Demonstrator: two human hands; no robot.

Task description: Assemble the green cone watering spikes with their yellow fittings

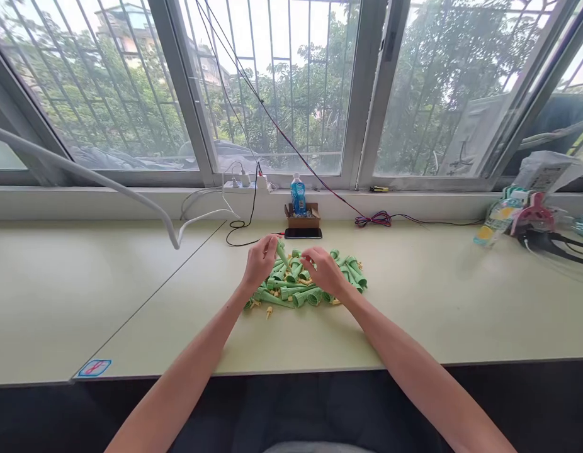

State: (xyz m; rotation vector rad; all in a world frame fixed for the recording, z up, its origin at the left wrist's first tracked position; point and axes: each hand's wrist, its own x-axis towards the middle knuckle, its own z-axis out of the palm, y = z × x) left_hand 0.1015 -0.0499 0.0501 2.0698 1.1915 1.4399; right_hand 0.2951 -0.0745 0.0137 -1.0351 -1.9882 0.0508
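My left hand [260, 260] is closed on a green tapered plastic tube [283, 254], held tilted above the pile. To its right, my right hand [323, 269] hovers over the same pile with thumb and fingertips brought together; whatever they pinch is too small to make out. Beneath both hands lies a heap of green hollow plastic cones [301, 294], some showing threaded open ends. Small yellow plastic pieces [269, 311] are scattered among them and at the front edge of the heap. My right hand and forearm hide part of the pile.
Behind the heap lie a black phone [303, 233] on a cable and a small cardboard box [303, 221] with a blue-labelled bottle [298, 196]. A coiled cable [374, 218] rests near the sill. At far right are a bottle [497, 220] and a pink clamp [534, 214]. A white curved arm [131, 194] reaches in from the left.
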